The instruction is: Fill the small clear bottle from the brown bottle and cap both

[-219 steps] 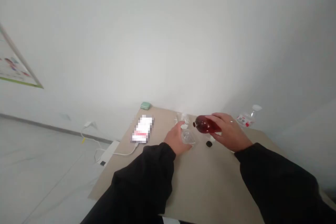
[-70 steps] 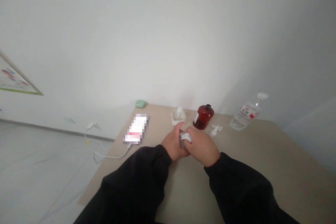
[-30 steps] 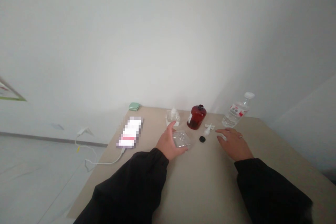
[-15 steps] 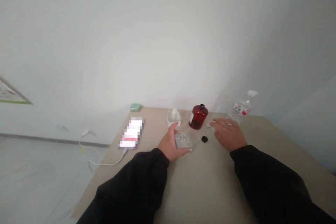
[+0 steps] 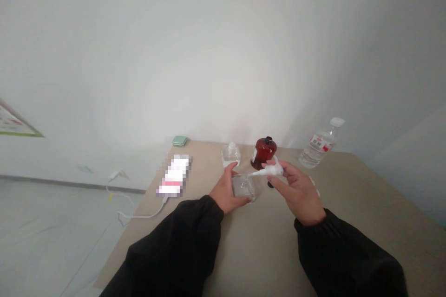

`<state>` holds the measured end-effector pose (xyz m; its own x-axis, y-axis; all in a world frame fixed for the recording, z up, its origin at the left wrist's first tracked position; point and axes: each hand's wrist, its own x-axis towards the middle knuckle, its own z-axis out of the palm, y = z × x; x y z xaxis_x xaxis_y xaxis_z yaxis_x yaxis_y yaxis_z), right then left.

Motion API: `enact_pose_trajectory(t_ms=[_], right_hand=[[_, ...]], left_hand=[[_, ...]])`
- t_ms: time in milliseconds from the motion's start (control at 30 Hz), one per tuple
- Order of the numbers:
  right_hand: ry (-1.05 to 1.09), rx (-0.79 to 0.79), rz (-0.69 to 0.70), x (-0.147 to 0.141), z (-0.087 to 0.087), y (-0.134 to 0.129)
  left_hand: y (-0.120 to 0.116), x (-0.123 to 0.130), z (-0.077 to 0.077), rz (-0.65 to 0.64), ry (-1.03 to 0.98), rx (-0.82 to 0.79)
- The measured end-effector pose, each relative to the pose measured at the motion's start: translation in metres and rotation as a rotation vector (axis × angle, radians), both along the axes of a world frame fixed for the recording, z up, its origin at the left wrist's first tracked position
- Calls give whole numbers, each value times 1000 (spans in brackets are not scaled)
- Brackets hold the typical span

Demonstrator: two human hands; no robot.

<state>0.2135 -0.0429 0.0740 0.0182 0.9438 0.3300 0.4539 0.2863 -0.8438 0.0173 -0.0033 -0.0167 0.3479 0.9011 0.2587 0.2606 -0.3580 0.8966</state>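
Note:
My left hand is wrapped round a clear square glass bottle, which stands on the table with its round neck facing up. In my right hand is a white tapered nozzle-like piece, pinched between thumb and fingers. Its thin tip points left at the top of the glass bottle; whether it touches is unclear. A brown bottle without a cap stands just behind the white piece. Partly hidden under my right hand's fingers lies a small black cap.
Behind my left hand is another clear square container with a whitish top. A water bottle stands at the back right. To the left lie a phone on a white cable and a green case. The wall borders the table's back.
My right hand has lifted the white tapered piece from near the water bottle and brought it left, towards the glass bottle. My left hand has kept its place.

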Motion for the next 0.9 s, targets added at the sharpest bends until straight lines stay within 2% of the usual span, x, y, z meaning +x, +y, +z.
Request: enact_pose_trajectory(t_ms=[267,367,500,733,900], right_hand=[[-241,-95,35,-20,11,1],[-296,-105,76,-31,9,8],[-276,-131,100,-38,-6,20],[-105,-139,157,-34,-51,29],[23,-121,140,-39,-66,28]], left_hand=[[0,1,1,-5,-10,1],[0,0,3,-10,-8,-11],[0,0,3,-17,-33,-12],[-2,1,4,-20,-42,19],[-4,1,10,-12,3,219]])
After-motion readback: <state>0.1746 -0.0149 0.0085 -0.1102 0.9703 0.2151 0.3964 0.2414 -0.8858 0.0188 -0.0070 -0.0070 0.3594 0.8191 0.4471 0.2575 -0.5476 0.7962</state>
